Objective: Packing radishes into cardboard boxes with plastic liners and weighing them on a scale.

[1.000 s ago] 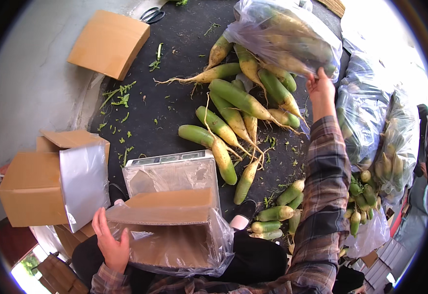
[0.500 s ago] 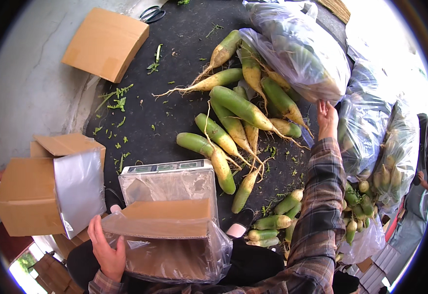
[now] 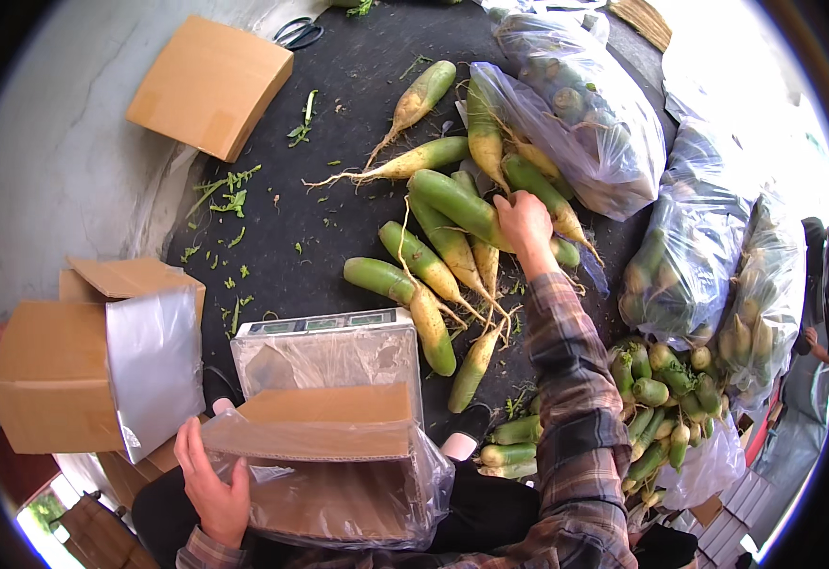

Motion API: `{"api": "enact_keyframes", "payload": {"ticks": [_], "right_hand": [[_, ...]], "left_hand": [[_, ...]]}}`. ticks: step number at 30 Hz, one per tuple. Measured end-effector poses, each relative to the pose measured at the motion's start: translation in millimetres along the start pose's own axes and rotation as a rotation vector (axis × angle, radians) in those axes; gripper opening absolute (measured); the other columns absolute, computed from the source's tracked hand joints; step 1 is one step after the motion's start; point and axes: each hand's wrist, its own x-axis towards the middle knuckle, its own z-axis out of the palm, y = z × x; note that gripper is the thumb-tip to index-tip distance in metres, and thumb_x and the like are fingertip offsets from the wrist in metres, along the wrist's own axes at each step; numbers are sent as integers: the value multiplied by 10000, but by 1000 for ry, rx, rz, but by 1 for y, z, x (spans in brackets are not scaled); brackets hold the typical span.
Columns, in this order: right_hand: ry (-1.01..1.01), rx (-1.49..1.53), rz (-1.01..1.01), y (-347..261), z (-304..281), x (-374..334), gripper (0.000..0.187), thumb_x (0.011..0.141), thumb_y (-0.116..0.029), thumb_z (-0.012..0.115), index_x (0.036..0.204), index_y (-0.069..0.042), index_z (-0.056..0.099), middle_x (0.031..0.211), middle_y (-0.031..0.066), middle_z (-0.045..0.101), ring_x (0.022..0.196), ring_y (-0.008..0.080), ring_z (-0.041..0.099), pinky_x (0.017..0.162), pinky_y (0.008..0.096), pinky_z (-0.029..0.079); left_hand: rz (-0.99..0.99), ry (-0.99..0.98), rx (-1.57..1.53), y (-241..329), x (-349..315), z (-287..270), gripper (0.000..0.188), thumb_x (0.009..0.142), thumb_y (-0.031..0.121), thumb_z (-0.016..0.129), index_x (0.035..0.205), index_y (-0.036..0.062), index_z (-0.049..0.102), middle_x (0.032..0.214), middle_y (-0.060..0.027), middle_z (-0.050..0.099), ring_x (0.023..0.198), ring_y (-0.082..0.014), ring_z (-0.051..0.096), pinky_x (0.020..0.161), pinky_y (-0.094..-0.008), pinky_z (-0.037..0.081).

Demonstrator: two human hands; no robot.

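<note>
A cardboard box (image 3: 324, 503) lined with clear plastic stands open in front of me at the near edge. My left hand (image 3: 213, 488) grips its left side, thumb against the lining. My right hand (image 3: 526, 228) reaches into a heap of large green-and-cream radishes. Its fingers close round the pale lower end of a long green radish (image 3: 454, 201), which lies across others. Stringy roots trail from several of them. Beside the heap, a scale (image 3: 329, 358) with a plastic-covered top sits just beyond the box; one radish (image 3: 431, 332) rests against its right edge.
Plastic bags full of radishes (image 3: 580, 114) line the right side. More radishes (image 3: 661, 398) lie piled at the near right. Cardboard boxes stand at left (image 3: 54, 379) and far left (image 3: 211, 85), near scissors (image 3: 299, 33). Leaf scraps (image 3: 234, 202) litter the dark mat (image 3: 282, 237).
My right hand has left the plastic bag and moved left onto the long radish. The bag's near end has shifted, and its contents show differently. My left hand stays on the box.
</note>
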Motion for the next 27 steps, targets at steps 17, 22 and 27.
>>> {"api": "enact_keyframes", "payload": {"ticks": [17,22,27], "right_hand": [[213,32,-263,55,10,-21,177,865,-266,552,872,-102,617,902,141,632,839,355,617,709,457,484],[80,-41,-132,141,-10,-99,175,858,-234,558,855,-66,608,876,151,610,849,364,597,707,449,467],[12,90,-79,174,-16,-167,152,858,-204,574,852,-53,580,868,143,593,850,361,580,705,439,452]], "left_hand": [[21,35,31,0,-8,5,756,688,6,650,1365,-17,313,1341,-225,364,1214,-421,406,1000,-445,363],[24,28,19,-2,-11,4,756,692,2,645,1368,-22,307,1338,-234,361,1220,-423,395,1012,-449,348],[23,26,29,-2,-15,2,759,696,-8,637,1375,-20,299,1342,-236,353,1234,-419,380,1025,-450,330]]}}
